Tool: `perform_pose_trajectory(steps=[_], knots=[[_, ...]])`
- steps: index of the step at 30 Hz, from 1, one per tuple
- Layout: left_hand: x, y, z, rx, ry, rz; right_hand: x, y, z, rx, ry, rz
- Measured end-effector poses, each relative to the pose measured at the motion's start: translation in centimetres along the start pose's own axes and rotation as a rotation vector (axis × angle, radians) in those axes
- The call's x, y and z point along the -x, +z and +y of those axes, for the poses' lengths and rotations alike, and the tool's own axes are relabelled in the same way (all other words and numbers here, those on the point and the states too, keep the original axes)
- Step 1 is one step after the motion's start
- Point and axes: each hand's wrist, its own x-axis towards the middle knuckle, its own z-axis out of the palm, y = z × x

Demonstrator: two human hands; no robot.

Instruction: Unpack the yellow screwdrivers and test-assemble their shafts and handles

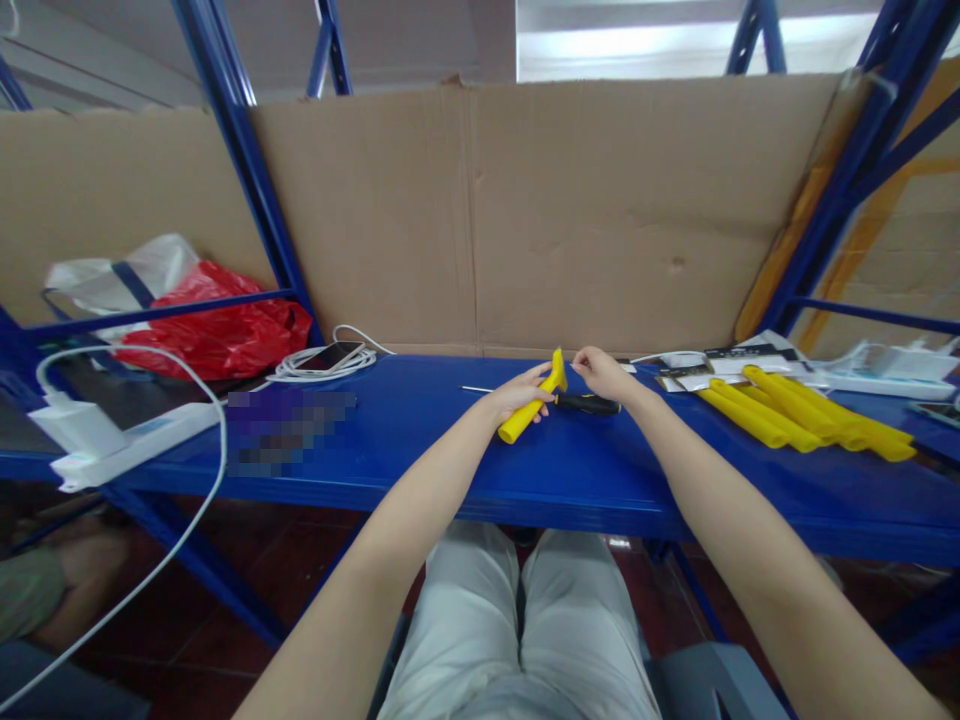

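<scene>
My left hand (pixel 523 391) is wrapped round a yellow plastic tool handle (pixel 515 424), a tube with a flared, angled head at its far end. The tube slants, its round end towards me. Just right of that head, my right hand (pixel 598 370) is closed in a pinch; whatever lies between its fingertips is too small to make out. Below the hands a screwdriver with a black and yellow grip (pixel 590 404) lies on the blue table (pixel 420 430), its thin shaft pointing left and partly hidden behind my left hand.
Several similar yellow handles (pixel 795 410) lie on the right, by white and black papers or packets (pixel 739 360). Power strips stand at the left (pixel 142 445) and right. A phone (pixel 330 357) with coiled white cable and a red bag (pixel 217 320) are at left. Cardboard (pixel 600 210) walls the back.
</scene>
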Motion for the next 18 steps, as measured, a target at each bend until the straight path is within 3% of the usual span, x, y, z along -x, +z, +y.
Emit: perform_pose_trajectory(steps=[18], knots=[[-0.14,-0.07,-0.31,-0.029,0.017,-0.037,0.28,0.74,-0.77,-0.089,-0.081,0.019]])
